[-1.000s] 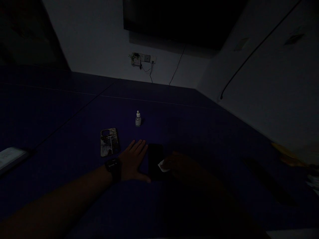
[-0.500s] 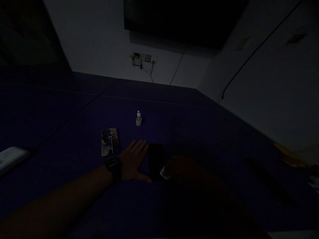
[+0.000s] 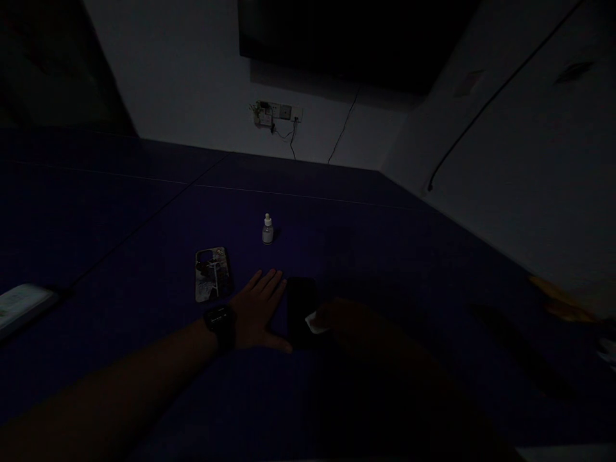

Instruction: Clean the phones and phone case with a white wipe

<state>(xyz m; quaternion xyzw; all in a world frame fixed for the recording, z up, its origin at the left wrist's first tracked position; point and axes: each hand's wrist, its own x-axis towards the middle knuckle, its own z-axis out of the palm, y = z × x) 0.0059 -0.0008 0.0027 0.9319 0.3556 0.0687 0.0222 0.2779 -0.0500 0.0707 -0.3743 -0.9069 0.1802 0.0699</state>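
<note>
A dark phone (image 3: 299, 305) lies flat on the blue surface in front of me. My left hand (image 3: 257, 314) rests flat along its left side, fingers spread, with a dark watch (image 3: 219, 319) on the wrist. Over the phone's right side, my right hand (image 3: 344, 321) pinches a small white wipe (image 3: 315, 323) against the dark screen. Shadow hides most of the right hand's fingers. Left of my left hand lies a patterned phone case (image 3: 212, 274). A small dropper bottle (image 3: 267, 231) with a white top stands upright beyond the hands.
A white power strip or box (image 3: 24, 307) sits at the far left with a dark cable. Wall sockets (image 3: 279, 112) with plugs and cords are on the back wall, below a dark screen (image 3: 337, 42). A long dark object (image 3: 520, 350) and a yellowish thing (image 3: 561, 298) lie on the right.
My right hand has shifted the white wipe slightly up and to the left over the phone. My left hand, the case and the bottle stay where they were.
</note>
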